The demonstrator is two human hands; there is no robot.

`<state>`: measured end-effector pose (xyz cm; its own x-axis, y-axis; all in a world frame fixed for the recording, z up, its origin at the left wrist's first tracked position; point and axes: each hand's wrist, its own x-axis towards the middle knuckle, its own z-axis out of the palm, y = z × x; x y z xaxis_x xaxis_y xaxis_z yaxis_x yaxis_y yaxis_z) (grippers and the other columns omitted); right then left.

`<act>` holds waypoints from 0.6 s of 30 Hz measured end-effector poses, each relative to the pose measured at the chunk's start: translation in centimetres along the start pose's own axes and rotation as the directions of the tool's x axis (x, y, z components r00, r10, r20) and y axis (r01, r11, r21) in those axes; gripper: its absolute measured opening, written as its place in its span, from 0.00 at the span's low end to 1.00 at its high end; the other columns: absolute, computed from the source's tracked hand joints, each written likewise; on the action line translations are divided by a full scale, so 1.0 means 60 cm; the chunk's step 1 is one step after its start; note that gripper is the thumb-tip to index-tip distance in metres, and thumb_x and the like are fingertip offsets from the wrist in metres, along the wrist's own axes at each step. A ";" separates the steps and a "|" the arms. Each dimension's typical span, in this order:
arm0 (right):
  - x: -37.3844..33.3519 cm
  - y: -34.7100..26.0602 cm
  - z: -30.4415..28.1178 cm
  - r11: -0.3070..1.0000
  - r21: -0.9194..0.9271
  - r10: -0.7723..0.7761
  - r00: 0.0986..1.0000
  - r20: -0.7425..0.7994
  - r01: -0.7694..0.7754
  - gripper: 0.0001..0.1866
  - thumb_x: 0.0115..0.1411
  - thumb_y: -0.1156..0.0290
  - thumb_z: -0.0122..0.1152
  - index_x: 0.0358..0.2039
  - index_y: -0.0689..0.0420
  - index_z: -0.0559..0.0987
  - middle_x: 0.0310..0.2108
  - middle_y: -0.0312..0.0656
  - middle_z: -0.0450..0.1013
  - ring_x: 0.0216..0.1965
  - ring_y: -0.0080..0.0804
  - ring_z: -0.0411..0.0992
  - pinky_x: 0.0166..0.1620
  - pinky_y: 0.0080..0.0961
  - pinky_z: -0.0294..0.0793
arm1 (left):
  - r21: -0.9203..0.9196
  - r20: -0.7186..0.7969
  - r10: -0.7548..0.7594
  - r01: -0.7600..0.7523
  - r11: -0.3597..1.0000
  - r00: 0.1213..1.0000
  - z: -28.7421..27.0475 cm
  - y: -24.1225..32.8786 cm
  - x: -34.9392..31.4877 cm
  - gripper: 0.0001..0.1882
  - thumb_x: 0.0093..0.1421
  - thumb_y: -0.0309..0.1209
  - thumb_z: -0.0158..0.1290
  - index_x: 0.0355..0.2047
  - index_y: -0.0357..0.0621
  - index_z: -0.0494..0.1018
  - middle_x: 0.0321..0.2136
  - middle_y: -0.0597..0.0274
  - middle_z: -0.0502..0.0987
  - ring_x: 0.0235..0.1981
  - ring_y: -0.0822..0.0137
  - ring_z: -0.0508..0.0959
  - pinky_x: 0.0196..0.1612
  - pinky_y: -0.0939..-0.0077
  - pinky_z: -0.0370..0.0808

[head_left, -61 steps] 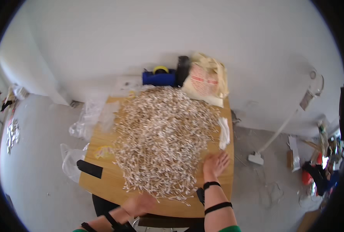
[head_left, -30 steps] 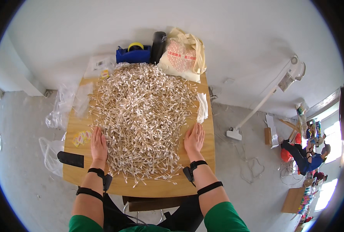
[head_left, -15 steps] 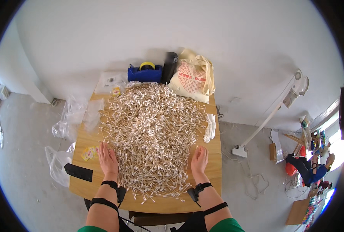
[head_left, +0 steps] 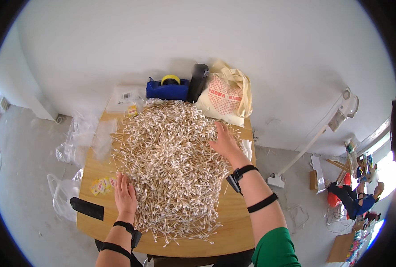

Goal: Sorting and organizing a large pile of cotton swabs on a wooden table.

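Packets (head_left: 101,186) in yellow lie at nine o'clock of the cotton swab pile (head_left: 175,169), so the left hand (head_left: 126,199), at the pile's eight o'clock edge, would do well to press inward only. Its fingers are nearly together and straight, a good wall for loose sticks. The pile covers the middle of the wooden table (head_left: 238,222); low, gentle strokes should scatter fewer swabs. At two o'clock the right hand (head_left: 227,143) reaches to the edge, thumb spread from the fingers; whether they pinch any swab, I cannot tell. Closing that gap would probably catch strays better. Just beyond, towards three o'clock, the white bundle (head_left: 247,150) is best left clear.
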<state>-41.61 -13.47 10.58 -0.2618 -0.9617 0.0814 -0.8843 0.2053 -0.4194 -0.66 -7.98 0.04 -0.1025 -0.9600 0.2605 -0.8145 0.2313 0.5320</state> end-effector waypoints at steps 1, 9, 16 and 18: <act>0.020 -0.007 0.006 0.998 -0.039 -0.041 0.999 0.032 0.042 0.44 0.52 0.66 0.68 0.66 0.53 0.56 0.65 0.53 0.54 0.66 0.52 0.54 0.64 0.42 0.60 | 0.020 0.010 0.007 -0.007 1.000 1.000 -0.005 0.005 0.002 0.22 0.66 0.32 0.44 0.59 0.41 0.62 0.63 0.50 0.61 0.63 0.49 0.61 0.67 0.53 0.55; 0.134 -0.052 0.076 0.971 -0.238 0.035 0.968 0.249 0.026 0.56 0.45 0.63 0.70 0.70 0.39 0.46 0.70 0.49 0.45 0.69 0.53 0.47 0.64 0.53 0.59 | 0.053 0.084 -0.036 0.031 0.998 0.996 -0.005 0.007 0.000 0.24 0.67 0.38 0.40 0.61 0.41 0.60 0.64 0.50 0.60 0.67 0.51 0.56 0.69 0.49 0.46; 0.132 -0.075 0.091 0.921 -0.389 0.047 0.980 0.191 0.032 0.47 0.50 0.68 0.63 0.69 0.39 0.51 0.63 0.45 0.58 0.61 0.51 0.62 0.59 0.45 0.68 | 0.044 0.051 0.006 -0.008 0.999 0.999 -0.007 0.003 0.001 0.23 0.67 0.34 0.42 0.60 0.40 0.61 0.64 0.49 0.60 0.67 0.51 0.57 0.69 0.53 0.50; 0.129 -0.061 0.081 0.934 -0.355 0.023 0.985 0.172 0.040 0.44 0.50 0.69 0.62 0.67 0.41 0.54 0.60 0.45 0.61 0.59 0.50 0.64 0.57 0.43 0.69 | 0.054 0.055 0.021 -0.024 0.998 0.998 -0.005 0.008 0.003 0.22 0.67 0.33 0.42 0.60 0.40 0.62 0.64 0.49 0.60 0.66 0.51 0.57 0.68 0.54 0.51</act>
<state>-38.51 -22.53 8.32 -0.2121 -0.9735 -0.0851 -0.9736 0.2181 -0.0676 -0.92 -8.01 0.60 -0.1508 -0.9623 0.2264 -0.8415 0.2451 0.4815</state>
